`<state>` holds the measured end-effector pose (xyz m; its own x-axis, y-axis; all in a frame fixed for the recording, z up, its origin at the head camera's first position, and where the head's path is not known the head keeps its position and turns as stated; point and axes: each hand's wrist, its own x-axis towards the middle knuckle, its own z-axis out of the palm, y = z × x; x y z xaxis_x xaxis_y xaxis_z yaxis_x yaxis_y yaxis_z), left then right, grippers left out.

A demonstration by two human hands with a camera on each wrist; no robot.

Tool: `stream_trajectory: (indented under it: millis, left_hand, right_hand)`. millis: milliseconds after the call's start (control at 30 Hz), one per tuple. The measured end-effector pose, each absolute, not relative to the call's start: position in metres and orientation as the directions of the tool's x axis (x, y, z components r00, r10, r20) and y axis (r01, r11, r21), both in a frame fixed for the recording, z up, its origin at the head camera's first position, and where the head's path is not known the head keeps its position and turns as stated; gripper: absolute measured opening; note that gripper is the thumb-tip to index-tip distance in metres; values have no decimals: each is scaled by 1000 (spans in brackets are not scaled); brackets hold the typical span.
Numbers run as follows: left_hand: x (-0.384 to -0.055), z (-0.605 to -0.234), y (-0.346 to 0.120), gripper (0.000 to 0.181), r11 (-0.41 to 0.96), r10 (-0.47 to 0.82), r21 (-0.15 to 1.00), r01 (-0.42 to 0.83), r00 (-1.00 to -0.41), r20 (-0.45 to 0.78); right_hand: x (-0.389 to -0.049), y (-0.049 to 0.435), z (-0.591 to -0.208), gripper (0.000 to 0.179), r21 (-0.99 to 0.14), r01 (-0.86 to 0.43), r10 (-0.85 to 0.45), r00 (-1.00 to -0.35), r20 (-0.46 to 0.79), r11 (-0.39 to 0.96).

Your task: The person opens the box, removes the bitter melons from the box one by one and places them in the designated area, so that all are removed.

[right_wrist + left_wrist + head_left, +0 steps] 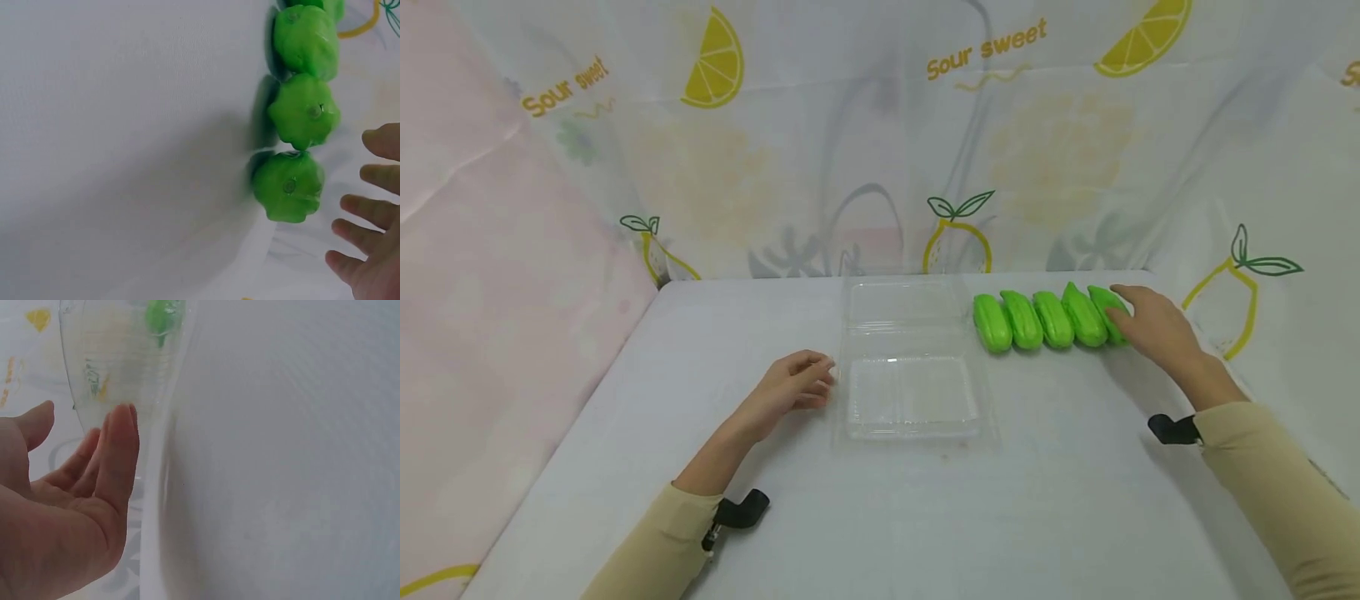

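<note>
Several green, ribbed, elongated fruits [1054, 320] lie side by side in a row at the back right. My right hand [1153, 327] hovers at the rightmost fruit [1105, 302], fingers spread and partly covering it. In the right wrist view, the spread fingers of that hand [382, 270] stand beside the end fruit [289, 187], with a gap between. A clear plastic clamshell box [913, 392] stands in the middle with its lid [902, 304] laid back. My left hand [786, 387] is by the box's left edge, fingers loosely bent and holding nothing.
A white table [910, 525] lies under everything. A printed curtain [880, 125] with lemon pictures rises at the back, and cloth walls close off both sides. Black wrist mounts [745, 508] stick out from both sleeves.
</note>
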<state>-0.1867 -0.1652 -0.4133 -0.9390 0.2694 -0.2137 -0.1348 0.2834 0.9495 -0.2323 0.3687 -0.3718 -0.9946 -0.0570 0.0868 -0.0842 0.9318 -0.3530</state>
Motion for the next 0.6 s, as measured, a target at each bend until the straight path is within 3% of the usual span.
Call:
stream_trajectory:
  millis: [200,600]
  left_hand:
    - [-188,-410,-165,60,406,172,913,-29,-979,-108]
    - [-190,-409,-173,72,646,104,758,89,-994,27]
  right_hand:
    - [-226,363,-377,57,-375,-115,-71,-989,129,920]
    - [-218,340,-376,61,-358,-168,-106,-977,185,919]
